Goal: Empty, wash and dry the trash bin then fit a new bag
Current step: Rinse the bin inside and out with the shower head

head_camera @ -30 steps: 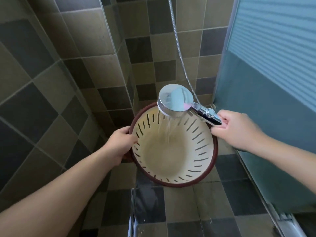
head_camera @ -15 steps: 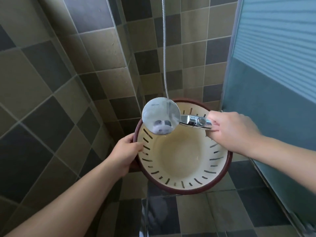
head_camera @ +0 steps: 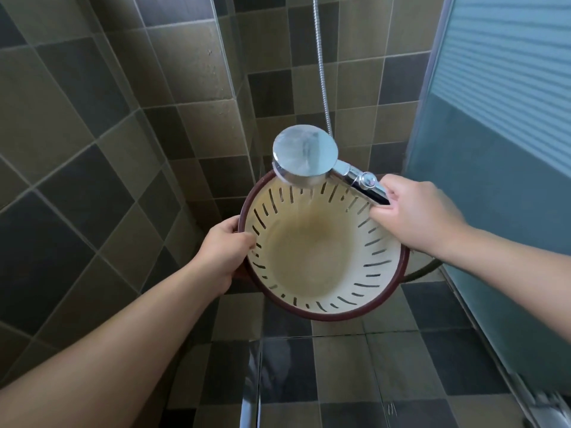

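Both sets of my fingers are curled: my left hand (head_camera: 227, 248) grips the dark-red rim of the trash bin (head_camera: 321, 257), cream inside with slotted walls, tilted above the tiled floor (head_camera: 355, 375), while my right hand (head_camera: 417, 217) holds the shower head (head_camera: 304, 154) spraying into it.

Checkered tile walls (head_camera: 92, 125), tiled floor (head_camera: 355, 375) (wet-looking), frosted glass door (head_camera: 500, 134) at right
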